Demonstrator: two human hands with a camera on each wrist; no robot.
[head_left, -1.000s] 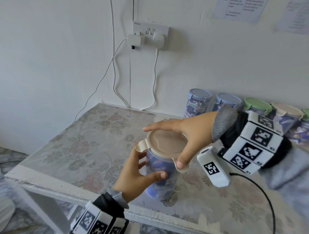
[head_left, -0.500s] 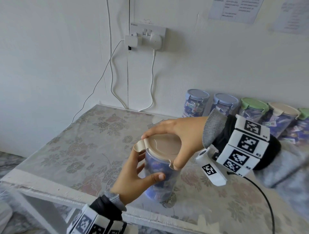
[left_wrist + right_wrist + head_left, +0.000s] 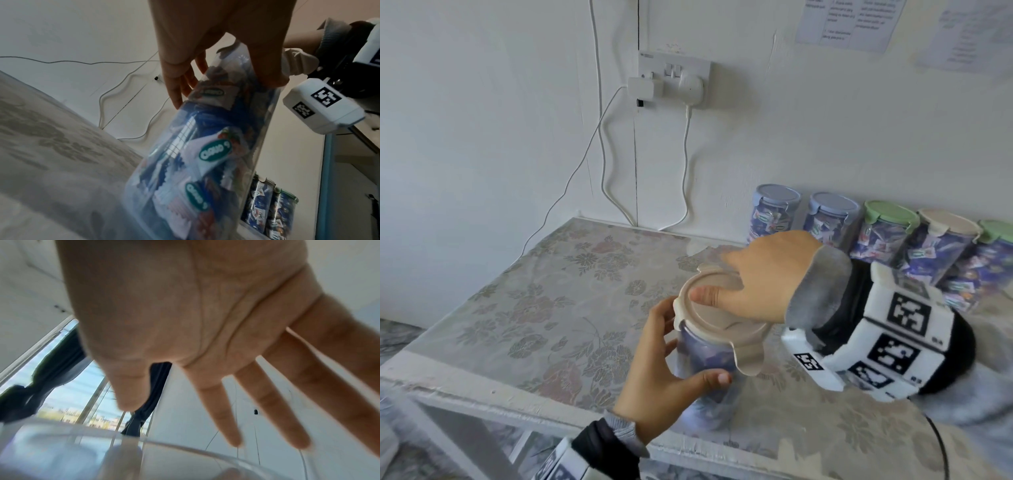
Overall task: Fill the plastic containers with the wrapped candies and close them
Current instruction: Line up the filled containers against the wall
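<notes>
Shifting from gripping the rim, the right hand now lies flat, fingers straight, on the beige lid; the left hand stays wrapped around the candy jar at frame centre, so clips come next.

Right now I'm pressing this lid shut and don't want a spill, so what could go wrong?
1. The beige lid has clip flaps sticking out unlatched; it may pop back up.
2. The container looks tilted near the table edge; a hard push by the right hand could tip it off.
3. The left hand has a one-sided grip on slick plastic; it might slide.
</notes>
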